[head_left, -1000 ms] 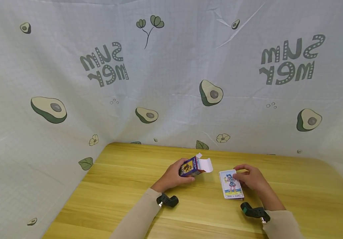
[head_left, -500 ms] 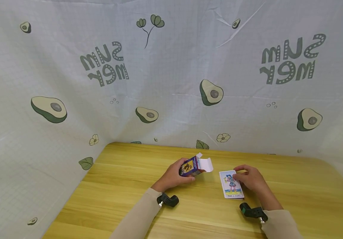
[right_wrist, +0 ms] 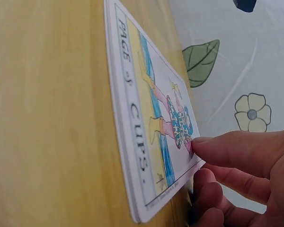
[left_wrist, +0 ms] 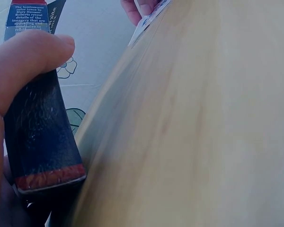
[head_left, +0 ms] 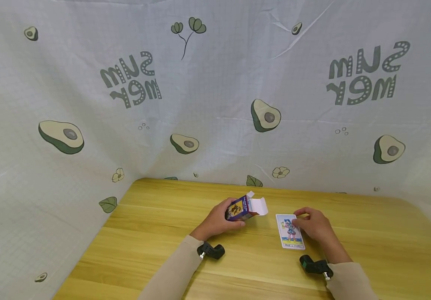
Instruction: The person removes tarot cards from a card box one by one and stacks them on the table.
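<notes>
My left hand (head_left: 217, 221) grips a small dark blue tarot card box (head_left: 239, 209) just over the table, its white end flap standing out to the right. In the left wrist view the thumb lies across the box's narrow side (left_wrist: 40, 127), which has printed text and red ends. Right of the box, my right hand (head_left: 316, 225) pinches a thin stack of tarot cards (head_left: 289, 237) at its upper right edge. "Page of Cups" is the face-up top card (right_wrist: 154, 109). The right thumb (right_wrist: 213, 147) presses on it while the other fingers curl by its edge.
The wooden table (head_left: 155, 233) reaches back to a pale curtain (head_left: 215, 104) printed with avocados, leaves and mirrored lettering. A curtain also closes off the left side. Black wrist cameras (head_left: 211, 251) sit on both wrists over beige sleeves.
The lower cards that stuck out at the stack's bottom right are now lined up under the top card. My right wrist has shifted slightly left; the left hand and box stay put.
</notes>
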A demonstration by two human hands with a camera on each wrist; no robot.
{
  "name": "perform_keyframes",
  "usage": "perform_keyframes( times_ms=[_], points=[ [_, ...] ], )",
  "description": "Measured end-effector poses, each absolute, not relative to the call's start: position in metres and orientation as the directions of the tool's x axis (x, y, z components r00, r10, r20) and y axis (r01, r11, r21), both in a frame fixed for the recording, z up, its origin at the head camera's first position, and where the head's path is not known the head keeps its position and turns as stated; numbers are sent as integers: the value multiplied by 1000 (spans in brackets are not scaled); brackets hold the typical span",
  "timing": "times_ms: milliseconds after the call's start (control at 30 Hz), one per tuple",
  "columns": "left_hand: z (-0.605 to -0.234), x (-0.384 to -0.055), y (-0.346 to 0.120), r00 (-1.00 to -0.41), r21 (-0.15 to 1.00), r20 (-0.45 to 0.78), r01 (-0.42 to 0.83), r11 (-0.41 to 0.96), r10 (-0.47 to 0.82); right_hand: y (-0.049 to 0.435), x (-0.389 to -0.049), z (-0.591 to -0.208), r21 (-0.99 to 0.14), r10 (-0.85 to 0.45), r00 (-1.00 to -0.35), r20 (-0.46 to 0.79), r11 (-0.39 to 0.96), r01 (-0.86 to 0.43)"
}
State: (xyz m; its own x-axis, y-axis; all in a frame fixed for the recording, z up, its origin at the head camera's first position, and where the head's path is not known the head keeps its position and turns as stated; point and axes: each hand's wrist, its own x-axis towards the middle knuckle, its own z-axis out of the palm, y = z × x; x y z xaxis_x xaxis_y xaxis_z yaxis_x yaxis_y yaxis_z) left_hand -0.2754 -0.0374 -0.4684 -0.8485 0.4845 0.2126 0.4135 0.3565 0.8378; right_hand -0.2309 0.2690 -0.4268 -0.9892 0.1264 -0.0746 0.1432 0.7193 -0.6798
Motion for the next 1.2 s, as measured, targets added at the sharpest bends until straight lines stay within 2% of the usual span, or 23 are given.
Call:
perform_keyframes(
  times_ms=[1200],
  points=[
    [-470, -276, -37, -842, 841, 226, 422, 337, 489, 267, -231, -429, -656, 129, -991, -47, 744, 128]
  ],
)
